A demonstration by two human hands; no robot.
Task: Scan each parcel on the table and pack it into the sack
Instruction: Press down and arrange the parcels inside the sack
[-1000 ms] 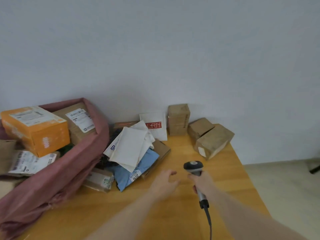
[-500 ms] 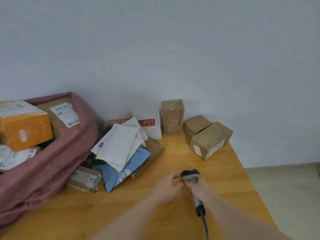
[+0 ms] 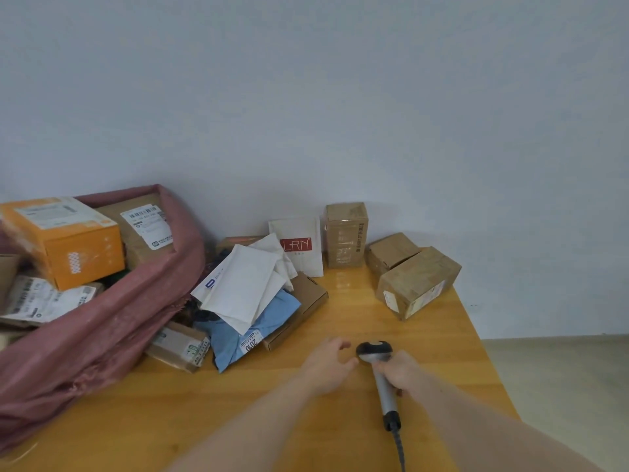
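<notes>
Wooden table [image 3: 340, 420] against a plain wall carries unscanned parcels, a mailer heap [image 3: 248, 294] leaning beside the full pink sack [image 3: 102, 335] and cartons [image 3: 417, 281] farther right; with the right hand [image 3: 403, 371] wrapped around the barcode scanner [image 3: 377, 366] and the left hand [image 3: 328, 366] loosely open and empty, a one-handed tug could topple that pile.

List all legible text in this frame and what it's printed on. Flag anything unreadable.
"LRN", white letters on a red patch, on the white mailer leaning at the wall.
"2010", on the label of the blue poly bag.
"D", one blue letter showing at the edge of the white padded envelope.
Labels on the orange box, the brown box in the sack, the upright carton and the other parcels: barcodes and print, too blurred to read.
</notes>
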